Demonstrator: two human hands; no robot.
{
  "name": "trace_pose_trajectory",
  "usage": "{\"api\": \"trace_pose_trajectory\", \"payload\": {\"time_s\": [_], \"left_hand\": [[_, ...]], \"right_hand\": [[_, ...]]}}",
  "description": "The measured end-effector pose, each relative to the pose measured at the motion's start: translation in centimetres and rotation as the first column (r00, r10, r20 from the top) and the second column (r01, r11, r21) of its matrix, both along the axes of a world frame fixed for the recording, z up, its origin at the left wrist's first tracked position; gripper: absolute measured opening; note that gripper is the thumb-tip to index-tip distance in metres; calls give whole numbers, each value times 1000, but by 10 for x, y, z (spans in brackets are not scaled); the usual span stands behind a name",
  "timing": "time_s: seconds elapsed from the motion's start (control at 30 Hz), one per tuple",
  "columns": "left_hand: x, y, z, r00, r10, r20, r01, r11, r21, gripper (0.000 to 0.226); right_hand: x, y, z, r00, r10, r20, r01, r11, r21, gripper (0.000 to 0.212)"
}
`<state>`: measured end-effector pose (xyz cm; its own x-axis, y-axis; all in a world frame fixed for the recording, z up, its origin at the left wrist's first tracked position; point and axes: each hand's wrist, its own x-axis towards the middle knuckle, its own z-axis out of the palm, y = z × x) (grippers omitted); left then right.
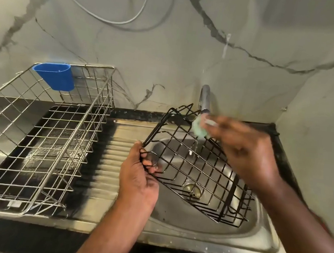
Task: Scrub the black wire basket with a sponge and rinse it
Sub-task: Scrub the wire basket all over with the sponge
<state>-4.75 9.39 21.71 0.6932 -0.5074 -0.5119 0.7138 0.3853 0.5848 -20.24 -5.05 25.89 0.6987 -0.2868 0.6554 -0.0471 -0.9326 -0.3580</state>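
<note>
The black wire basket (198, 168) is tilted over the steel sink bowl (202, 221), its far end raised toward the tap (204, 98). My left hand (137, 177) grips the basket's near-left corner. My right hand (248, 155), blurred, holds a pale green sponge (199, 128) against the basket's far rim, right under the spout. A thin stream of water (196, 148) runs down through the wires.
A large steel wire dish rack (40, 136) with a blue plastic cup holder (55, 76) stands on the drainboard (109, 161) at left. A marble wall rises close behind. The counter's front edge runs below my arms.
</note>
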Motion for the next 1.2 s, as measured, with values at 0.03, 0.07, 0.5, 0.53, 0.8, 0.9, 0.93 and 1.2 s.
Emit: {"api": "trace_pose_trajectory", "payload": {"time_s": [0.03,0.07,0.5,0.53,0.8,0.9,0.93,1.2], "left_hand": [[1,-1,0,1000,6,-8,-6,1000,-2,36],[3,-1,0,1000,19,-19,-19,1000,-5,36],[2,2,-10,996,37,-79,-34,998,48,40],[3,3,-9,997,39,-73,-36,998,45,41],[14,4,-15,995,50,-84,-50,999,13,50],[16,5,-14,994,67,-84,-66,998,19,51],[18,6,-15,994,70,-80,-69,997,20,51],[30,9,-22,988,96,-124,-91,995,52,49]], "right_hand": [[-1,15,-1,995,97,-38,-98,995,-32,39],[-2,28,-4,977,184,-110,-191,980,-62,40],[-26,39,-29,918,214,-334,-260,961,-98,54],[-27,32,-32,935,175,-309,-214,972,-97,54],[-37,18,-24,979,47,-196,-61,996,-65,51],[-36,13,-28,966,60,-252,-78,995,-62,40],[-36,4,-30,977,-24,-212,18,999,-30,40],[-43,33,-38,927,133,-351,-141,990,3,46]]}}
